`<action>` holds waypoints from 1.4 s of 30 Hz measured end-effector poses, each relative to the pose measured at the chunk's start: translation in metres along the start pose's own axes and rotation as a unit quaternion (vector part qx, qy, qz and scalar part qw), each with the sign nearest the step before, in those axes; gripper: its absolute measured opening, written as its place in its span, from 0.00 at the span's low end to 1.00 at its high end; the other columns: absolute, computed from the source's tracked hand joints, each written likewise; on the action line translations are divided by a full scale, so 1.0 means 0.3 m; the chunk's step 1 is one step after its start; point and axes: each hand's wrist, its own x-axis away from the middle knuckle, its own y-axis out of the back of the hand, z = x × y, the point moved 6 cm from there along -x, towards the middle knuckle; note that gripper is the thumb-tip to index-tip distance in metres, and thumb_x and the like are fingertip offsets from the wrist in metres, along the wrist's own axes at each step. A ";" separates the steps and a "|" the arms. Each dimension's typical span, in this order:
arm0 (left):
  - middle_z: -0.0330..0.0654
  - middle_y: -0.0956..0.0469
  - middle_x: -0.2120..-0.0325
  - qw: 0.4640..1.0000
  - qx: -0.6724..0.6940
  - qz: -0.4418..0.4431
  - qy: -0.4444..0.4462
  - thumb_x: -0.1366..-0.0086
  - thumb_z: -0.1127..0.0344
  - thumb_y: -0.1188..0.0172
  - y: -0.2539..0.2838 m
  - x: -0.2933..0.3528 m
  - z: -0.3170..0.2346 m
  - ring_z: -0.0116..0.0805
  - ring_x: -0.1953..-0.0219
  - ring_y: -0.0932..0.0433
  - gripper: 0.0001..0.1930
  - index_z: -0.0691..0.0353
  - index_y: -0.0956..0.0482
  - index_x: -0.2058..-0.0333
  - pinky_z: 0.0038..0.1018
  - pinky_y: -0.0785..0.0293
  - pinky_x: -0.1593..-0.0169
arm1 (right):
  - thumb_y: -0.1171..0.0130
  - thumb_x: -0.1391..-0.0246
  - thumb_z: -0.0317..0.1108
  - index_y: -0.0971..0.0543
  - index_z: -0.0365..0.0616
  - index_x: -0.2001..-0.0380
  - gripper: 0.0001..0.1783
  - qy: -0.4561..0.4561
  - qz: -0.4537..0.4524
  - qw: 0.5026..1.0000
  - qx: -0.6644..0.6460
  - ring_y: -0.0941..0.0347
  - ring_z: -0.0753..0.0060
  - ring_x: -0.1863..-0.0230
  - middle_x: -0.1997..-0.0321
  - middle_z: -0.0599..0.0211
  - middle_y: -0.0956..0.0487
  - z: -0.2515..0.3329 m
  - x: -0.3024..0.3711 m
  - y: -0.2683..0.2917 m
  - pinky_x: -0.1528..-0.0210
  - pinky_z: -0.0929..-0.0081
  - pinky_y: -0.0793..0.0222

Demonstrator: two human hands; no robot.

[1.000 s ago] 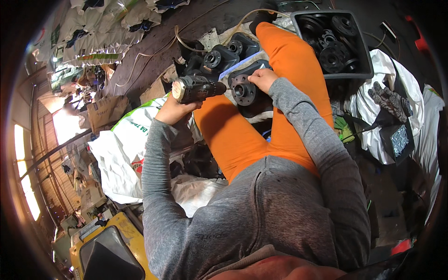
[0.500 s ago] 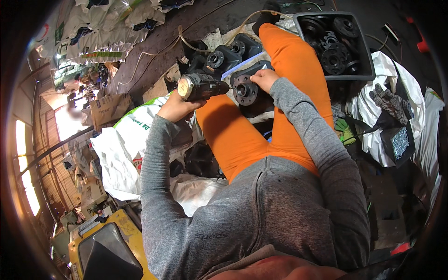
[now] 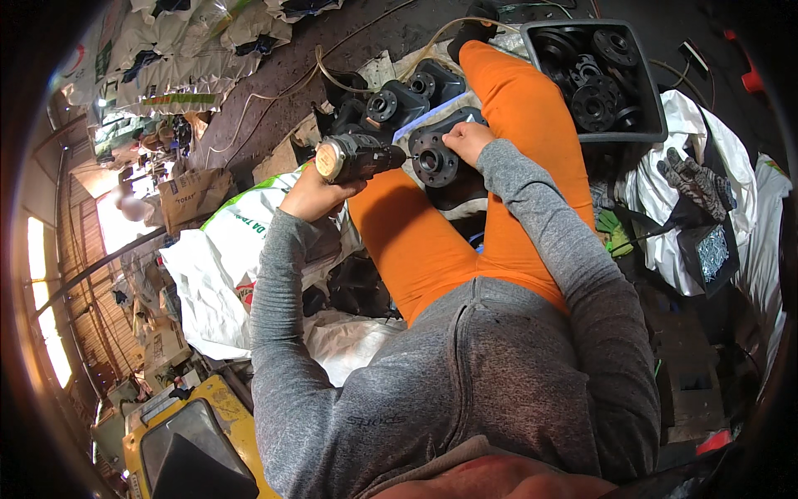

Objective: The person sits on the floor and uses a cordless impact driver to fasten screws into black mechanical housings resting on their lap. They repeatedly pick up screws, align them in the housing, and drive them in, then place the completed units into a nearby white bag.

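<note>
My left hand (image 3: 314, 193) is wrapped round the grip of a dark power drill (image 3: 353, 158), held level with its bit pointing right. The bit's tip is at the left rim of a black flanged hub (image 3: 434, 169); whether they touch I cannot tell. This hub has a ring of bolt holes around a raised centre and sits on a black housing (image 3: 460, 190) between my orange-clad legs. Closed fingers of my right hand (image 3: 470, 142) pinch at the hub's upper right rim. Anything small between those fingertips is hidden.
More black hub housings (image 3: 397, 106) lie just beyond, on sacking. A grey bin (image 3: 657, 116) of black hubs stands at the far right. Near it are a patterned glove (image 3: 697, 185) and a dark pouch of silvery screws (image 3: 712, 252). A pale hose (image 3: 320, 62) crosses the floor.
Drill, hub and both hands sit very slightly further left in the picture. The holds look the same.
</note>
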 end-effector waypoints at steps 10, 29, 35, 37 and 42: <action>0.32 0.23 0.76 0.998 0.008 0.021 0.051 0.44 0.69 0.33 -0.008 0.010 -0.001 0.19 0.80 0.31 0.16 0.59 0.22 0.56 0.21 0.33 0.77 | 0.43 0.46 0.49 0.19 0.41 0.61 0.22 0.006 0.004 0.999 -0.036 0.23 0.56 0.54 0.59 0.54 0.18 -0.007 -0.017 -0.011 0.49 0.65 0.30; 0.38 0.19 0.61 1.000 0.023 0.006 0.007 0.46 0.72 0.32 0.007 0.063 -0.053 0.27 0.60 0.23 0.19 0.63 0.22 0.54 0.25 0.26 0.54 | 0.43 0.46 0.50 0.19 0.39 0.60 0.23 0.019 0.010 0.996 -0.087 0.23 0.56 0.55 0.59 0.53 0.19 -0.047 -0.024 -0.017 0.49 0.65 0.31; 0.36 0.20 0.66 0.998 0.000 -0.018 -0.054 0.44 0.70 0.35 0.005 0.078 0.002 0.24 0.68 0.25 0.18 0.61 0.23 0.53 0.25 0.27 0.64 | 0.43 0.45 0.50 0.20 0.37 0.61 0.23 0.025 0.036 0.995 -0.085 0.22 0.58 0.56 0.61 0.54 0.18 -0.019 0.006 -0.016 0.51 0.67 0.30; 0.34 0.21 0.69 0.999 0.010 0.009 0.029 0.44 0.68 0.35 0.004 0.075 -0.027 0.23 0.73 0.28 0.18 0.61 0.23 0.53 0.24 0.28 0.70 | 0.44 0.44 0.48 0.20 0.36 0.61 0.23 0.028 0.028 0.995 -0.095 0.22 0.59 0.58 0.63 0.54 0.18 -0.041 -0.011 -0.012 0.52 0.67 0.30; 0.37 0.20 0.68 1.000 -0.001 -0.005 0.012 0.44 0.67 0.34 0.010 0.111 -0.030 0.25 0.70 0.24 0.20 0.61 0.24 0.52 0.25 0.26 0.66 | 0.44 0.43 0.47 0.20 0.39 0.61 0.20 -0.029 0.050 0.980 -0.190 0.30 0.75 0.78 0.78 0.67 0.25 -0.036 0.011 0.003 0.73 0.75 0.35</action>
